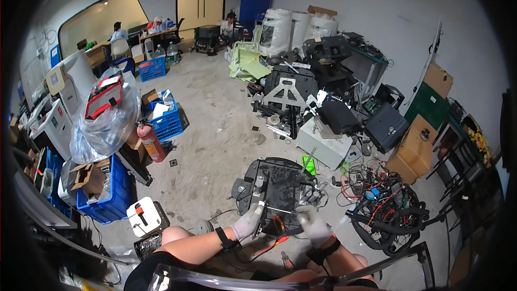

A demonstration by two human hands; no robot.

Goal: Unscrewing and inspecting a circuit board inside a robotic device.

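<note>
A large dusty black machine base (283, 183) lies on the floor in front of me, with metal brackets and loose wires on it. My left hand (247, 223), in a pale glove, is closed round a narrow dark part (259, 221) at the base's near left edge. At the near right edge is my gloved right hand (315, 225), its fingers curled; whatever they grip is hidden. Between the hands lies a red-and-orange-handled tool (279, 224). Closer to me on the floor are pliers (287, 261) with red handles.
To the right lies a tangled heap of cables (385, 205). Black machine parts (291, 83) are piled beyond the base. At left stand a red fire extinguisher (151, 141), a blue crate (107, 194) and a white box-like part (147, 216). Two people sit at the back.
</note>
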